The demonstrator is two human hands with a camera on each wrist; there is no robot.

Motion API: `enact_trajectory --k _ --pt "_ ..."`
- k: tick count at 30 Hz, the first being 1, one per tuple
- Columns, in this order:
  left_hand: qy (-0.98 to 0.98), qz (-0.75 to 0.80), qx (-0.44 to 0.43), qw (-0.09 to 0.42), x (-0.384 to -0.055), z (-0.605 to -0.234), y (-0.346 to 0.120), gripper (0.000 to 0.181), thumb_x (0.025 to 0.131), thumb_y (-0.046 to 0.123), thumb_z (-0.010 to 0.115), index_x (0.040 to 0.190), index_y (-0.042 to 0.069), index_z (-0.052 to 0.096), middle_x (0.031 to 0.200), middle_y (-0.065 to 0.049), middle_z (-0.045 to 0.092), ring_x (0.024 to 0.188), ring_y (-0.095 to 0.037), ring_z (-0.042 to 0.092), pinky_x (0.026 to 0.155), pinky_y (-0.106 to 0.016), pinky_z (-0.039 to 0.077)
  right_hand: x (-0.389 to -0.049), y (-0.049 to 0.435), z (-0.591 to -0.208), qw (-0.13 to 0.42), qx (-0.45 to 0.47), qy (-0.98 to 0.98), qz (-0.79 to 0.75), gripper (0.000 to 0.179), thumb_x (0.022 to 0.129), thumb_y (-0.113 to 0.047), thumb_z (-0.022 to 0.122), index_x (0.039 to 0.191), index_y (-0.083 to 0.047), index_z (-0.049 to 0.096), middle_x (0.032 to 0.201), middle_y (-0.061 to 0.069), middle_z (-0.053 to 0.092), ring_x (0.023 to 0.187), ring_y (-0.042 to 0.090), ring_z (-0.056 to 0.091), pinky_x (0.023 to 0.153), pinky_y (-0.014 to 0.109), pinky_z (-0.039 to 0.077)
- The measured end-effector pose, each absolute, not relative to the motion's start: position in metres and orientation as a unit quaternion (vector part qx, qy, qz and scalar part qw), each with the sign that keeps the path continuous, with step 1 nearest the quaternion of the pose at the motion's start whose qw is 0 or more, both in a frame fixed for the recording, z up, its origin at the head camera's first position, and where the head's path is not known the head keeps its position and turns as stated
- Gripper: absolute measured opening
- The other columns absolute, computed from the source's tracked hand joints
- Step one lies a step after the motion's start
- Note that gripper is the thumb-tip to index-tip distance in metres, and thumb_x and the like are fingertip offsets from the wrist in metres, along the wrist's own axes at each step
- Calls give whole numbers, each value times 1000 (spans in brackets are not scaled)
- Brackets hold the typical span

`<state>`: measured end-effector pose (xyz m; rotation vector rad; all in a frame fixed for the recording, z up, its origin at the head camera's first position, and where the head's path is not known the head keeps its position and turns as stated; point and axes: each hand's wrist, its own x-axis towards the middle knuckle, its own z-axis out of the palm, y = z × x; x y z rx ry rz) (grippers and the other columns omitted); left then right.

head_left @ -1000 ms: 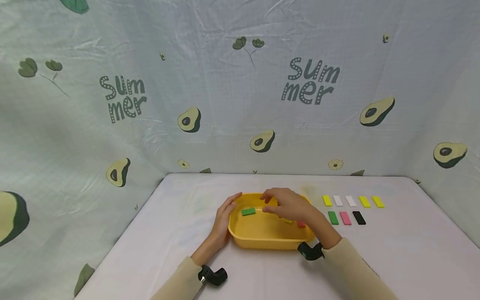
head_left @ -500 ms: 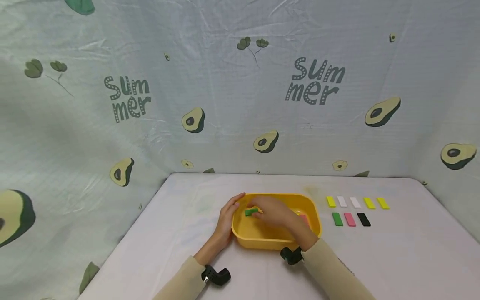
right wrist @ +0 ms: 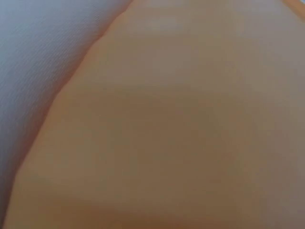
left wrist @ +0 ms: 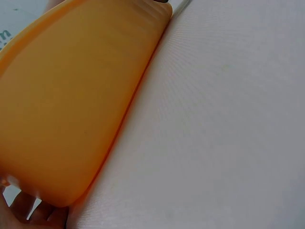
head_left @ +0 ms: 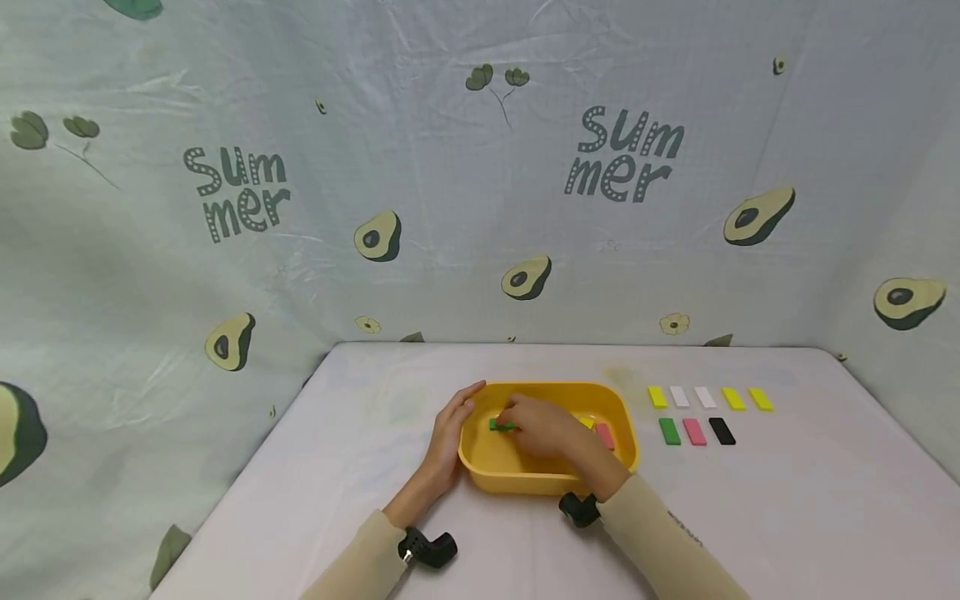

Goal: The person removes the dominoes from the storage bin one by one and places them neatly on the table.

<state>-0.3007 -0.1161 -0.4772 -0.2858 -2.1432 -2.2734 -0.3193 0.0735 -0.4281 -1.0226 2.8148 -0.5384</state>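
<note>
A yellow plastic tub (head_left: 517, 482) stands on the table in the head view. My left hand (head_left: 447, 446) rests along its left side, fingers extended up toward the far corner; in the left wrist view its fingers (left wrist: 40, 213) lie at the tub's wall. Inside the tub, my right hand (head_left: 542, 425) pinches the right end of a small green block (head_left: 501, 425), its fingertips partly hidden. A pink block (head_left: 604, 436) and a yellow block (head_left: 587, 422) lie in the tub to the right of that hand. Only the tub's blurred wall (right wrist: 152, 133) fills the right wrist view.
Right of the tub, small blocks lie in two rows on the white tabletop. The far row has yellow blocks (head_left: 733, 399) and white blocks (head_left: 705, 397); the nearer has a green (head_left: 670, 431), a pink (head_left: 694, 432) and a black block (head_left: 722, 431). A printed curtain (head_left: 450, 167) hangs behind.
My right hand has gone down and left into the tub, from above its far right part to the green block. The left hand stays against the tub's side.
</note>
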Motion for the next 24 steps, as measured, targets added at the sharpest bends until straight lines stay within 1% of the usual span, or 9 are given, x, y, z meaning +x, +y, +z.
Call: enact_trajectory --k 6,9,12,14,16,19,22,24 --pt "-685 -724 -83 4 -301 -475 -118 45 111 22 37 153 12 51 164 -7 42 154 -27 35 129 -48 26 -320 70 -426 52 -302 936 -175 22 98 -12 66 115 -6 77 114 6 68 102 22 65 103 42 56" --pt "-687 -722 -82 3 -302 -474 -118 45 111 21 37 153 12 51 164 -7 42 154 -27 36 129 -49 26 -319 69 -425 53 -291 939 -173 25 97 -14 67 121 -9 74 119 7 71 107 24 65 106 44 54" --pt "-689 -720 -82 0 -301 -472 -118 46 111 21 37 153 11 50 164 -8 42 153 -28 37 129 -49 27 -318 69 -424 62 -284 943 -164 33 97 -17 67 129 -12 70 126 7 71 114 26 64 110 47 52" --pt "-689 -720 -84 -1 -301 -471 -118 46 111 20 37 153 10 49 164 -8 42 153 -28 37 129 -49 27 -318 69 -423 70 -280 944 -159 35 96 -16 68 130 -13 70 127 7 71 113 25 64 110 47 52" --pt "-689 -720 -86 0 -302 -470 -118 46 111 21 37 153 10 49 164 -8 42 153 -28 37 129 -49 26 -317 69 -421 75 -273 946 -156 35 95 -16 69 129 -11 71 122 7 72 105 24 63 105 44 53" --pt "-686 -722 -88 0 -303 -469 -118 46 111 21 37 153 10 50 164 -9 43 153 -29 37 129 -49 26 -318 70 -419 80 -263 948 -158 32 92 -15 72 123 -7 72 106 4 71 91 20 57 92 38 55" --pt "-685 -723 -85 -4 -303 -470 -117 46 110 21 37 153 11 50 164 -9 42 152 -29 38 129 -50 27 -319 70 -419 84 -257 949 -165 27 91 -15 74 116 -5 72 90 2 64 82 19 54 78 33 50" --pt "-686 -723 -82 -7 -302 -470 -117 46 110 21 37 153 11 50 164 -9 42 152 -30 38 129 -50 27 -320 70 -420 85 -256 948 -168 26 90 -15 75 113 -4 71 84 2 61 79 18 53 74 32 48"
